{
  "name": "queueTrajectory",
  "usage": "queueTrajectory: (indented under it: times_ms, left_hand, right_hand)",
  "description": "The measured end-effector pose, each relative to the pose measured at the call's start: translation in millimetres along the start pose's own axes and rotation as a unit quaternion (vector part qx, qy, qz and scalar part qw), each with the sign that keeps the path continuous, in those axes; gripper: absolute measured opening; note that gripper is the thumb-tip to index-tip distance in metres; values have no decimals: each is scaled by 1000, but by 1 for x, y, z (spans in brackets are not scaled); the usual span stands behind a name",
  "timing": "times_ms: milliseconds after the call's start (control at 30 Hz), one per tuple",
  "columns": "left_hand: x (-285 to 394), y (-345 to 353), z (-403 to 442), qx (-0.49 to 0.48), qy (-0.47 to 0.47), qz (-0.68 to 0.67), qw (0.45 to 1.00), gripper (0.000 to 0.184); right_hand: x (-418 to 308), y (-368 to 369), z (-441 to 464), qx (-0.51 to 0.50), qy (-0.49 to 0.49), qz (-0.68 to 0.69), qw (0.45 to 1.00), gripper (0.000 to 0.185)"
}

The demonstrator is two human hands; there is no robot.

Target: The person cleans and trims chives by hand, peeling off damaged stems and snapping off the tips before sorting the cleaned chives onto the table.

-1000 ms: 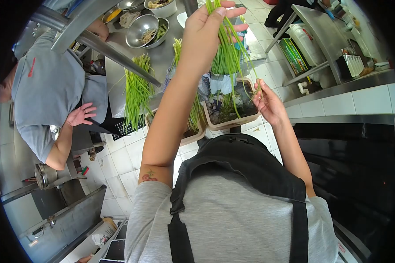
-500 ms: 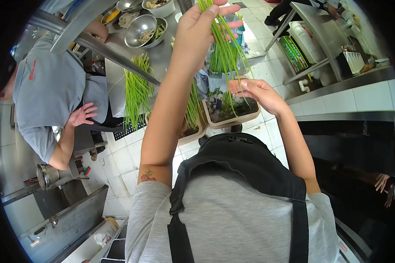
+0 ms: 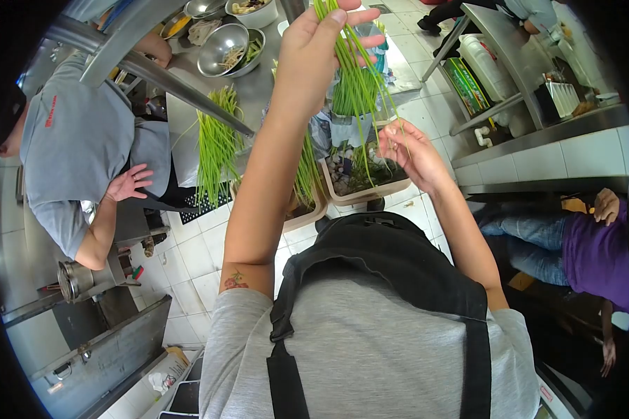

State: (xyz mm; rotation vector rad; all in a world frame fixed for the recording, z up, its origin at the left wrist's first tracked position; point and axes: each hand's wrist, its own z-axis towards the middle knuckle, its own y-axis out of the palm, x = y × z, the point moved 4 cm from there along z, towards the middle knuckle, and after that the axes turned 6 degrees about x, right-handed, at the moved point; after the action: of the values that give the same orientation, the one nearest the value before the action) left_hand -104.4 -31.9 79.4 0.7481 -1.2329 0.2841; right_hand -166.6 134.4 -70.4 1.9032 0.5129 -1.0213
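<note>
The brushed stainless-steel desk [image 3: 265, 82] spreads toward 11 o'clock from the wearer's chest. Near 12 o'clock, a beige plastic rectangular bin [image 3: 370, 197] holds dark and pale scraps with green stringy bits. Toward 11 o'clock from the chest, a second beige bin [image 3: 306, 223] has brownish contents, mostly hidden. Farther out at 11 o'clock, a round steel bowl [image 3: 217, 43] with pale strips overlaps another steel bowl [image 3: 254, 61] with green pieces; a white bowl [image 3: 267, 15] beyond carries mixed food. Between 10 and 11 o'clock, a loose bunch of bright green stalks [image 3: 218, 150] hangs over the desk edge.

The left hand [image 3: 311, 43], toward 12, has its grip closed on long, thin green stems [image 3: 355, 61], other fingers spread. The right hand [image 3: 414, 155] brings thumb and fingertips close together beside their trailing ends; whether that grip has hold of one, I cannot tell.
</note>
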Motion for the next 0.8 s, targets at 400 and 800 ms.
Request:
queueTrajectory:
  times_ms: [400, 800]
  left_hand:
    - [2, -8, -8, 5, 15, -27, 1000, 32]
    - [18, -18, -22, 11, 36, -10, 999, 33]
  right_hand:
    - [12, 15, -16, -67, 96, -39, 992, 36]
    - [16, 37, -29, -118, 56, -223, 966, 28]
